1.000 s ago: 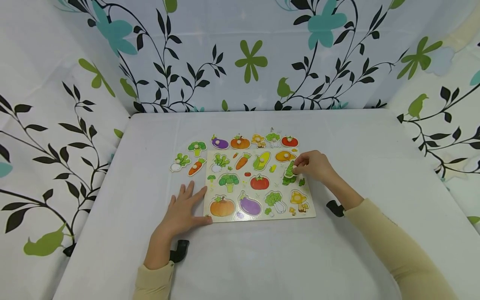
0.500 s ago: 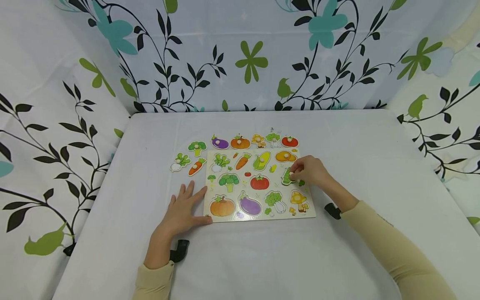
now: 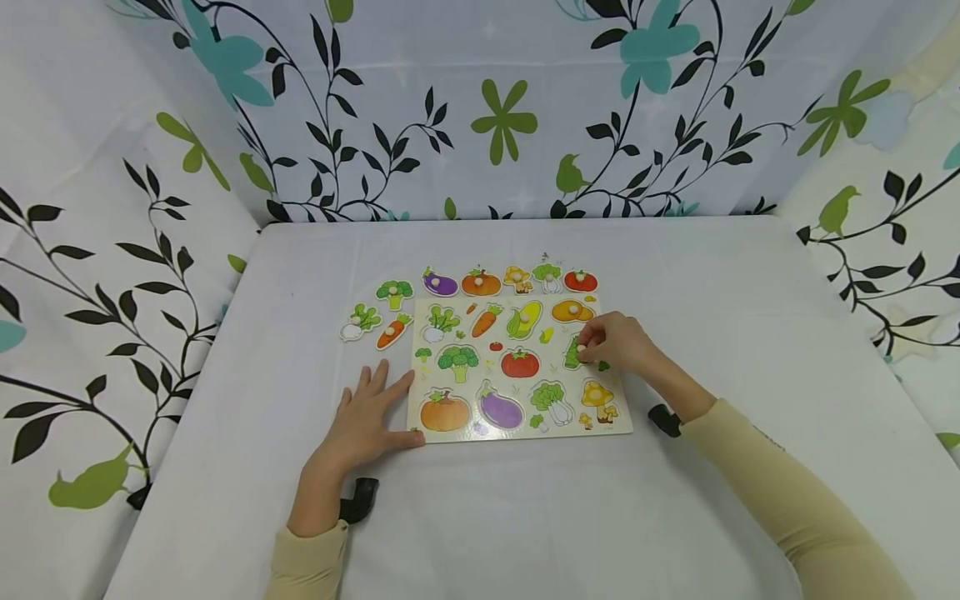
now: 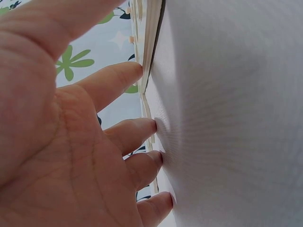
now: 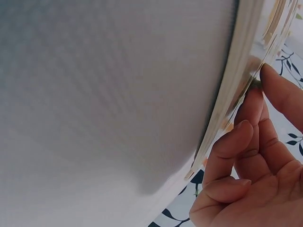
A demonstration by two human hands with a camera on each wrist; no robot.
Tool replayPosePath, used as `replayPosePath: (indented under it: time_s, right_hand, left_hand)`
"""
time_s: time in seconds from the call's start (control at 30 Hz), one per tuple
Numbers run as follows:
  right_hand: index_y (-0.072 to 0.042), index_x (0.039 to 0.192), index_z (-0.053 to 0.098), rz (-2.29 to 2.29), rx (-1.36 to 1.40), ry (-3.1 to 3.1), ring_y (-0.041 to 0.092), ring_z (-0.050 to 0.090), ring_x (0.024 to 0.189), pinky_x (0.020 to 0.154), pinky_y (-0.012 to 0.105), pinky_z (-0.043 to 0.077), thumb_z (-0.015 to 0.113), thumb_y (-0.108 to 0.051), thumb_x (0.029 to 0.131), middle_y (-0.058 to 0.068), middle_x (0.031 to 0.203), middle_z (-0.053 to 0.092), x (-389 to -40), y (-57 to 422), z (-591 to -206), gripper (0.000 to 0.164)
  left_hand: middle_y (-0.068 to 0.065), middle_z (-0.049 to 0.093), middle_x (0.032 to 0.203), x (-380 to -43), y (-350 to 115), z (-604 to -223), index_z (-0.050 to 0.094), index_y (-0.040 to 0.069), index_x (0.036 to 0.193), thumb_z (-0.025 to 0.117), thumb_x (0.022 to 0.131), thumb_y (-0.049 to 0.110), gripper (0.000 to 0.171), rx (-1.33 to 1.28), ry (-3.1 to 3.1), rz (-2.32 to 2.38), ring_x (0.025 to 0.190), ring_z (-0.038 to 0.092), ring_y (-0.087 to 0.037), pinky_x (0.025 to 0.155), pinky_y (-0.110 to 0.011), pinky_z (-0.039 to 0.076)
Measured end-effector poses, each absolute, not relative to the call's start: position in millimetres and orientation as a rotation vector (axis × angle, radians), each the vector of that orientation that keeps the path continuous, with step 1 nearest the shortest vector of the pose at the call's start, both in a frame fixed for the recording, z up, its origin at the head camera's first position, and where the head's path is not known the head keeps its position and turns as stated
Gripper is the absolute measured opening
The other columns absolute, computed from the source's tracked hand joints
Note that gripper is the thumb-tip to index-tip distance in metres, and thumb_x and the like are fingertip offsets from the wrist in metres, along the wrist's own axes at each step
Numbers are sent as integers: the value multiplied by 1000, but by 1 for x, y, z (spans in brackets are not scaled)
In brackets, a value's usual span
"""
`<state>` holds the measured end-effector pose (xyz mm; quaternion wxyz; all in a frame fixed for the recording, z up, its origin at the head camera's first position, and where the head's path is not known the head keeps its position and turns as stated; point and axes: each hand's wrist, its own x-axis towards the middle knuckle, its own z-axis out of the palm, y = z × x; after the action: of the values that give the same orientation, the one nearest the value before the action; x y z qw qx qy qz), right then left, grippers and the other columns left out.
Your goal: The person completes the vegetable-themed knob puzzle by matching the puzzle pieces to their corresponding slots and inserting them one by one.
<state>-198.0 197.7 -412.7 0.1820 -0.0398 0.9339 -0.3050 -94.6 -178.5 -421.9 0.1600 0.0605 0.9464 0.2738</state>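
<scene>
A wooden vegetable puzzle board (image 3: pixel 480 433) lies flat on the white cloth. At its right side my right hand (image 3: pixel 622 343) pinches a green vegetable puzzle piece (image 3: pixel 572 357) by its knob, with thumb and fingertip. That piece lies over the board's picture just below the yellow-orange potato piece (image 3: pixel 566 312), and my fingers hide part of it. In the right wrist view the fingertips (image 5: pixel 266 71) are right at the board's face. My left hand (image 3: pixel 366 417) rests spread beside the board's left edge, thumb at the lower left corner. The left wrist view shows its fingers (image 4: pixel 113 85) straight against the board's side and cloth.
Loose knobbed pieces line the board's far side: an eggplant (image 3: pixel 440 283), a pumpkin (image 3: pixel 481 283), mushrooms (image 3: pixel 517 280), a leafy cabbage (image 3: pixel 547 277) and a tomato (image 3: pixel 580 282). Broccoli (image 3: pixel 394 292), radish (image 3: pixel 360 323) and carrot (image 3: pixel 393 332) pieces lie left. A patterned curtain (image 3: pixel 450 108) hangs behind.
My right hand has shifted slightly left and down, bringing the green piece from an offset position onto the picture on the board. My left hand has stayed put.
</scene>
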Motion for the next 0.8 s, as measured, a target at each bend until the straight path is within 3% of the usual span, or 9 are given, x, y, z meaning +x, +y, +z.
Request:
replayPosePath:
  time_s: [0.33,0.57,0.8]
  right_hand:
    - [-7,109,65,-768,-151,2641,21,51,78,62,28,40,77,-25,84,6,84,56,-209,205,-397,33]
    - [-4,121,60,-860,-79,2716,26,49,84,68,32,40,72,-20,88,11,91,54,-242,219,-381,38]
    - [-5,126,58,-979,44,2731,28,46,89,73,33,40,68,-16,91,12,95,50,-279,229,-390,38]
  left_hand:
    - [-24,10,162,-95,-178,-420,37,13,151,84,72,37,95,173,2705,781,149,-1,-47,116,-68,1]
    - [-24,10,162,-95,-178,-421,38,13,151,84,72,38,95,170,2707,786,149,-1,-47,116,-68,1]
    - [-23,9,162,-95,-179,-422,38,14,151,84,72,39,95,171,2703,789,149,-2,-47,116,-68,0]
